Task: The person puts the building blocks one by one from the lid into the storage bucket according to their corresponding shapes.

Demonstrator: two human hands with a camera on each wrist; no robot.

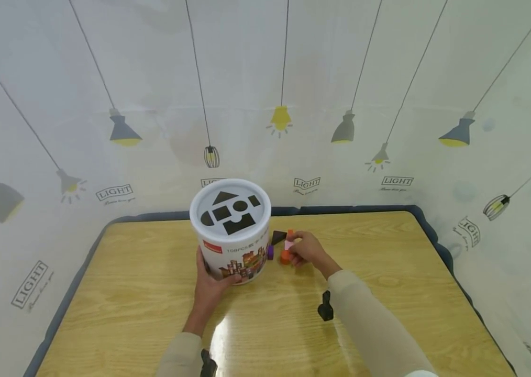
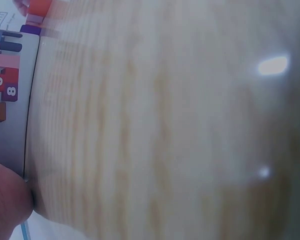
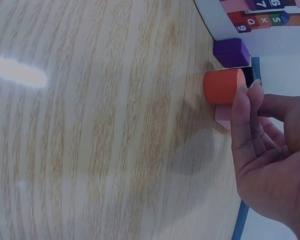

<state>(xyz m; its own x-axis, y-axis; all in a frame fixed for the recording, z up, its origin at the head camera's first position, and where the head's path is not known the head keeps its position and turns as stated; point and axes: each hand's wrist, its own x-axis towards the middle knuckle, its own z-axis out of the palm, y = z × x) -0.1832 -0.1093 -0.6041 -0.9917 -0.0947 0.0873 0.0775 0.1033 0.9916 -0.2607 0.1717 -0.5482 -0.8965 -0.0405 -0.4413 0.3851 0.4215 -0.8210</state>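
Observation:
A white lidded bucket (image 1: 234,246) of building blocks, with printed sides and black shapes on its lid, stands toward the back of the table. My left hand (image 1: 211,288) grips its lower left side, thumb across the front. To the right of the bucket, thumb and fingertips of my right hand (image 1: 309,248) pinch at the upper end of an upright orange cylinder block (image 3: 222,86); the fingers partly cover that end. A pink block (image 3: 222,116) sits beside the cylinder, partly behind the thumb. Close to the bucket are a purple block (image 3: 231,52) and a dark triangular block (image 1: 278,237).
The wood-grain table (image 1: 388,272) has a dark edge (image 1: 350,210) along the back. Behind it hangs a pale wall covering (image 1: 246,63) printed with lamps. Each wrist carries a small black device (image 1: 325,306).

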